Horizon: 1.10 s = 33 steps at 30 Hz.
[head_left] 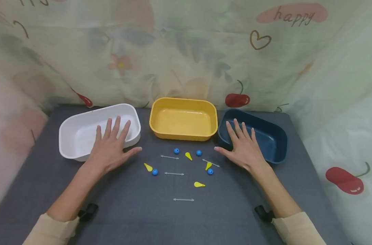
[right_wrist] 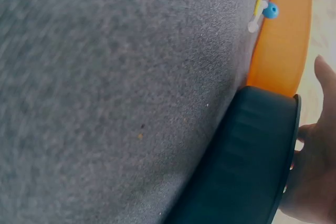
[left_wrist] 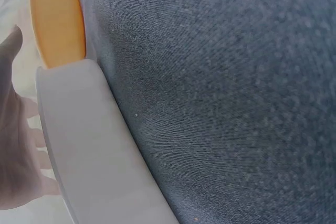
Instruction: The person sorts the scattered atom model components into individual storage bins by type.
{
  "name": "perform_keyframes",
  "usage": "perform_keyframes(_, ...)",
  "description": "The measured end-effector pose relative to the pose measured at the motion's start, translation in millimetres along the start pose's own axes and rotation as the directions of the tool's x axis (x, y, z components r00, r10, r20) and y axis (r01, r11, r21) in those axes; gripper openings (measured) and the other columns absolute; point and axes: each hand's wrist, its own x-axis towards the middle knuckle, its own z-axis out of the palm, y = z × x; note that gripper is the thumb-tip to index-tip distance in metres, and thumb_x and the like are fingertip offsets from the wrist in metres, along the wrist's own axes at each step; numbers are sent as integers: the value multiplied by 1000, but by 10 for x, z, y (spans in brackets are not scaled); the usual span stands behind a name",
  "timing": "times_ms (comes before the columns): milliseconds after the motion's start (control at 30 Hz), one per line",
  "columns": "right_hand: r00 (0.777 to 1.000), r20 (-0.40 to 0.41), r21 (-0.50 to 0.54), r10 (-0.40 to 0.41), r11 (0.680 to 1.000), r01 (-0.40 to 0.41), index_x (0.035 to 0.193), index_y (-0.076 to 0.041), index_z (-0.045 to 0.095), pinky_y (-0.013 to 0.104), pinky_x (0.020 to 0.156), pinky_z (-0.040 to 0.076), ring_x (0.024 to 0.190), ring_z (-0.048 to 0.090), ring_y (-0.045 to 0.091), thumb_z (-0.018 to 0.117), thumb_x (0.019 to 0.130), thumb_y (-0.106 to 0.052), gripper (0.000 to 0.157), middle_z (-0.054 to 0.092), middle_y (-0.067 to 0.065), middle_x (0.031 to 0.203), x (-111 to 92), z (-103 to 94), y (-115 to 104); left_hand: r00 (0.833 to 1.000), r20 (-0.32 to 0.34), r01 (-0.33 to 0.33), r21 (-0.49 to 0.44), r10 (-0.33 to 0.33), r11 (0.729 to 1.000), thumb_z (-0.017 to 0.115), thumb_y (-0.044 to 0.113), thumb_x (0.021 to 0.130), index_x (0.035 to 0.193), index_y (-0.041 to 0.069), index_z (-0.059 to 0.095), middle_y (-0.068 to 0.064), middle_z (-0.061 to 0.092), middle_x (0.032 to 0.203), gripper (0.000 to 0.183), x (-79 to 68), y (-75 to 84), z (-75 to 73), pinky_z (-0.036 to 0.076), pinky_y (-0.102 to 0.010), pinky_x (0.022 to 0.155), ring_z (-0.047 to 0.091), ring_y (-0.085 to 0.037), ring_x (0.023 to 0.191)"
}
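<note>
My left hand [head_left: 109, 148] is spread over the front right part of a white bin [head_left: 72, 136], fingers straight and holding nothing. With fingers likewise spread, my right hand [head_left: 244, 148] hovers over the left part of a dark blue bin [head_left: 275, 143]. Between the hands lie several blue beads [head_left: 155, 172], several yellow bulb-shaped pieces [head_left: 199, 184] and several thin grey rods [head_left: 183, 200] with knobbed ends. One yellow piece [head_left: 208, 165] touches or overlaps a rod close to a bead [head_left: 210, 172]. In the wrist views each hand appears above its bin's rim.
A yellow bin [head_left: 183, 136] stands at the back between the white and dark blue ones. All rest on a grey cloth-covered table [head_left: 149, 221]. A printed curtain [head_left: 186, 51] hangs right behind the bins and along both sides.
</note>
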Motion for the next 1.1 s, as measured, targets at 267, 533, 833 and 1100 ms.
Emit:
perform_keyframes(267,1000,-16,17,-21,1000,22,161,-20,8,62,117,2,150,5,42,42,84,-83,106,4,11,166,-1,5,-30,1000,1,-3,-15,3,1000,37,83,85,161,12,10,-20,-6,164,107,-36,-6,11,-7,-66,113,-9,-43,149)
perform_keyframes(533,1000,-30,23,-5,1000,5,161,-20,8,62,117,7,150,9,42,42,84,-83,105,8,13,166,-38,-24,10,1000,-6,-26,-12,26,1000,42,79,87,161,14,8,-18,-6,165,104,-50,20,12,-6,-64,114,-7,-42,149)
perform_keyframes(833,995,-102,47,17,999,-13,161,-21,14,60,115,20,147,22,41,52,85,-77,102,19,15,163,-164,-111,187,994,-42,-100,-7,99,995,51,70,91,161,13,11,-18,2,165,98,-156,117,25,0,-60,117,-3,-39,151)
perform_keyframes(1100,982,-191,61,5,998,7,160,-17,21,65,108,30,140,34,43,62,87,-65,96,27,17,161,-287,-207,351,977,-125,-180,-32,175,983,63,62,88,159,12,22,-15,14,165,96,-253,221,21,7,-52,120,7,-33,152)
